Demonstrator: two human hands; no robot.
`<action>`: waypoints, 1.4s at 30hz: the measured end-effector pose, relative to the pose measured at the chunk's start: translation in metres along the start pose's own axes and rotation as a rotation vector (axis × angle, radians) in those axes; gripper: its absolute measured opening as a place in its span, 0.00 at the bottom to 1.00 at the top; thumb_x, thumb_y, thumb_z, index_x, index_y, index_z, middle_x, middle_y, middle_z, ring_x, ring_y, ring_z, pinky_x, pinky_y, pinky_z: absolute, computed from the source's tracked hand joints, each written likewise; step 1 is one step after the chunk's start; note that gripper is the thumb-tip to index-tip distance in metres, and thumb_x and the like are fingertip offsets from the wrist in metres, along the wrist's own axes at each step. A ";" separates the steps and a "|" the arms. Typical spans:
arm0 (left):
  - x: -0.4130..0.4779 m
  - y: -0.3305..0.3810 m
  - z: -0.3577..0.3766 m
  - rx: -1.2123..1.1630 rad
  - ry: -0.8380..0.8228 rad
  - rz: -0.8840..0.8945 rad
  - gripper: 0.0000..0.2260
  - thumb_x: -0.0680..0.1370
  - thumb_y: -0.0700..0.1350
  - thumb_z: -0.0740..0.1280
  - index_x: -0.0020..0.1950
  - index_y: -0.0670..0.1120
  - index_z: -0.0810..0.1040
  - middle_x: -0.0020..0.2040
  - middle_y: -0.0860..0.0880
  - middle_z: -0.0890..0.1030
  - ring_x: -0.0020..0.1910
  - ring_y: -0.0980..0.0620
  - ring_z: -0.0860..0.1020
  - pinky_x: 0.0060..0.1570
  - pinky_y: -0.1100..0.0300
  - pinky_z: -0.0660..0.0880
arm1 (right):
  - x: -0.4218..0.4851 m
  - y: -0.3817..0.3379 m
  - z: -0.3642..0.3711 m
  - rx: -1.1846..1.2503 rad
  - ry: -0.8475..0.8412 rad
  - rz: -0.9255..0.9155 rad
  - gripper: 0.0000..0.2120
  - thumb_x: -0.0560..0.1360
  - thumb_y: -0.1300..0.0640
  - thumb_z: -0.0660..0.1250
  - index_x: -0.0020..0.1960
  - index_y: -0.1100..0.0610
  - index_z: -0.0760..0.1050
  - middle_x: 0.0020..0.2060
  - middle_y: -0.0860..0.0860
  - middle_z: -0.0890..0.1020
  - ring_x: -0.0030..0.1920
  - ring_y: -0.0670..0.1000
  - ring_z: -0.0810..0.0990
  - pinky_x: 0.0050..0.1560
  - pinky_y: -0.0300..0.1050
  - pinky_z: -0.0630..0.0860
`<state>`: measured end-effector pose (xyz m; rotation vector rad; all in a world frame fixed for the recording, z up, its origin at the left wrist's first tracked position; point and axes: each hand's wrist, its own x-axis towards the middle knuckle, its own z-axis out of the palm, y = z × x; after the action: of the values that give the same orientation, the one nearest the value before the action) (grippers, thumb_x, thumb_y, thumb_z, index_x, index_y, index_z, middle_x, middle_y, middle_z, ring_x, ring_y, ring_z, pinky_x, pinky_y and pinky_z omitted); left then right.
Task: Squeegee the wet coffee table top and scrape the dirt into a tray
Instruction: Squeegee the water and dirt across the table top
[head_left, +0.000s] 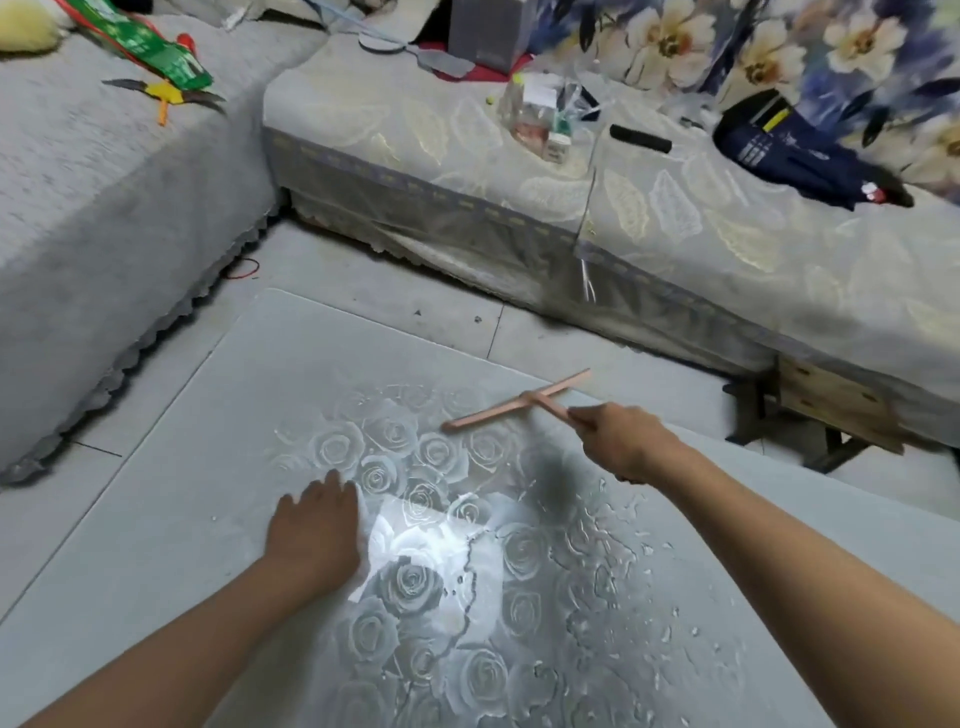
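Observation:
The coffee table top (171, 525) is pale grey with a rose pattern, and water streaks and droplets cover its middle and right. My right hand (621, 439) grips the handle of a pink squeegee (514, 405), whose blade lies near the table's far edge, tilted up to the right. My left hand (314, 530) rests flat on the table, fingers straight, left of a bright reflection. No tray is in view.
A grey sofa (93, 218) runs along the left. A patterned sofa seat (727, 228) crosses the back with a plastic bag, a black roller and a dark bag on it. Tiled floor (374, 291) lies between table and sofas. A wooden stool (831, 410) stands at right.

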<state>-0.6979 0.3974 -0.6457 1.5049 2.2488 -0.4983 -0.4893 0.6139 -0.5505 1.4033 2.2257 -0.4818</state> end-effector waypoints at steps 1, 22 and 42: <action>-0.001 0.008 0.003 -0.014 0.009 0.051 0.22 0.79 0.51 0.56 0.71 0.46 0.61 0.73 0.45 0.61 0.69 0.48 0.66 0.64 0.52 0.65 | -0.011 0.008 0.012 0.018 -0.012 0.009 0.20 0.78 0.54 0.55 0.68 0.42 0.69 0.50 0.54 0.80 0.41 0.56 0.79 0.46 0.46 0.77; 0.001 0.042 0.005 0.096 -0.275 0.192 0.28 0.78 0.46 0.58 0.75 0.43 0.53 0.79 0.46 0.45 0.75 0.50 0.58 0.69 0.45 0.59 | -0.071 0.023 0.058 0.045 0.022 -0.056 0.20 0.79 0.54 0.55 0.70 0.42 0.65 0.55 0.56 0.80 0.52 0.60 0.79 0.43 0.47 0.71; -0.079 0.027 0.031 -0.155 -0.076 0.158 0.31 0.76 0.40 0.59 0.77 0.44 0.51 0.79 0.47 0.45 0.77 0.49 0.55 0.70 0.50 0.57 | -0.176 -0.032 0.120 -0.077 -0.025 -0.432 0.27 0.78 0.59 0.57 0.74 0.42 0.57 0.42 0.56 0.72 0.35 0.56 0.72 0.29 0.41 0.56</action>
<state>-0.6421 0.3294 -0.6350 1.5415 2.0399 -0.3211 -0.4293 0.4069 -0.5510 0.8686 2.5017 -0.5431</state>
